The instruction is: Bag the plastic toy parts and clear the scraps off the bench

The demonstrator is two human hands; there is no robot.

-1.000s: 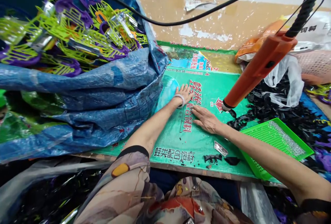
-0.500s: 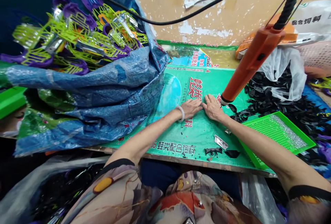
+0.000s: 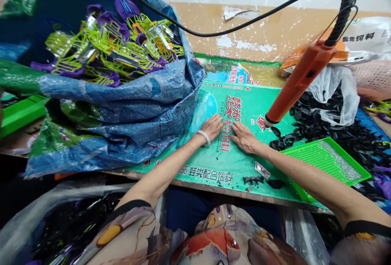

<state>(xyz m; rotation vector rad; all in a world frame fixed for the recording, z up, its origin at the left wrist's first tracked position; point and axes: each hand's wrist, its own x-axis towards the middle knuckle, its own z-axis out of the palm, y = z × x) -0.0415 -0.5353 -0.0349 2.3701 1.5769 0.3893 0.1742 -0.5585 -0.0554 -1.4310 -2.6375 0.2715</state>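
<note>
Both of my hands lie flat on a green printed feed sack [image 3: 244, 106] that covers the worktable. My left hand [image 3: 213, 126], a pale bangle on its wrist, rests with fingers stretched out near the sack's red lettering. My right hand [image 3: 245, 139] lies palm down just to its right, fingers spread, almost touching the left. Neither hand holds anything. An orange electric screwdriver [image 3: 297, 84] hangs on a black coiled cord, its tip just right of my right hand.
A blue woven sack [image 3: 122, 110] full of yellow-green and purple plastic clips [image 3: 116, 49] bulges at the left. A green perforated tray [image 3: 324, 163] sits at the right beside a heap of black plastic parts [image 3: 330, 130]. A metal clip [image 3: 262, 170] and black pieces [image 3: 253, 180] lie near the front edge.
My left hand drew back from the far left of the sack toward the middle, meeting my right hand. Both hands then slid slightly toward me and parted a little.
</note>
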